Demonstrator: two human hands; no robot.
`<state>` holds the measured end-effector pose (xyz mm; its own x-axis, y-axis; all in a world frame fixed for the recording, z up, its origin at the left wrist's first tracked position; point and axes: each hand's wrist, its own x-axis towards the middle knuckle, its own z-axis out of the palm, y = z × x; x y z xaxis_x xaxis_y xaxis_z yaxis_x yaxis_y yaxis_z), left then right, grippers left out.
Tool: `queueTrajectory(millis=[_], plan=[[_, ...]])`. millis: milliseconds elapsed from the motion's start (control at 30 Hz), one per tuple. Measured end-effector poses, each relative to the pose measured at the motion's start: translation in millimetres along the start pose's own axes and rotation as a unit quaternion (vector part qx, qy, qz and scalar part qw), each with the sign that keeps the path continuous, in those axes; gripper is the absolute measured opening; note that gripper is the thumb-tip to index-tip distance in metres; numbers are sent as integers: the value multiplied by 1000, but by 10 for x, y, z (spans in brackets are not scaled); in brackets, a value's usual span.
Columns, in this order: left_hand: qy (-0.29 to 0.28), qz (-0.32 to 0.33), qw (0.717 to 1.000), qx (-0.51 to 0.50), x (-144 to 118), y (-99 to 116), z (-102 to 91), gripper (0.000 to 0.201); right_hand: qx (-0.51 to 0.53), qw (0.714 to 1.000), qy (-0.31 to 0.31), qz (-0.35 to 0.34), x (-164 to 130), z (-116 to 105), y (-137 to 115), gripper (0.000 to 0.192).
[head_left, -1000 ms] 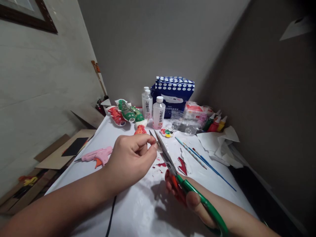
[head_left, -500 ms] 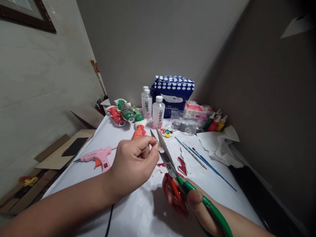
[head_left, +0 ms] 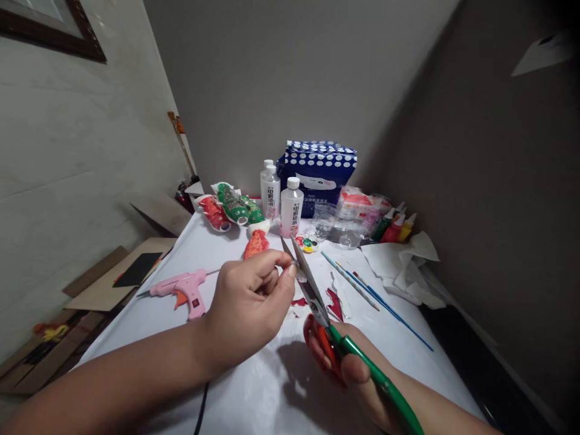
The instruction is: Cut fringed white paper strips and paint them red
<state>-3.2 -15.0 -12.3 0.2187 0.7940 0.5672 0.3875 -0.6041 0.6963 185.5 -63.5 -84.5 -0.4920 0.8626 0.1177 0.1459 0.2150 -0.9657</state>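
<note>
While the right hand (head_left: 362, 386) grips green-and-red-handled scissors (head_left: 351, 347), blades (head_left: 309, 272) parted, the left hand (head_left: 254, 302) pinches a small whitish scrap (head_left: 301, 275) at them: trimming, apparently; closing them calls for steady fingertips.

The scissors' handles (head_left: 378, 374) are green and red, the glue gun (head_left: 183, 287) pink, the bag (head_left: 319, 171) white-dotted blue.
</note>
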Motion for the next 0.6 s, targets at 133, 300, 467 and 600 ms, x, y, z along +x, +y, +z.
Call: queueTrajectory(millis=[133,300,467,600], plan=[[3,2,1000,-10,2,2,6,7,13,1000,11,8,-18,24,-15,72],[-3,6,1000,-24,-11,23,-4,8,79,997,6,6,-24,78,-47,66],[-14,-1,999,-43,-16,47,-12,9,146,989,17,28,32,142,-21,73],[-24,-12,998,-64,-16,82,-6,15,105,995,-5,-2,58,111,-83,80]])
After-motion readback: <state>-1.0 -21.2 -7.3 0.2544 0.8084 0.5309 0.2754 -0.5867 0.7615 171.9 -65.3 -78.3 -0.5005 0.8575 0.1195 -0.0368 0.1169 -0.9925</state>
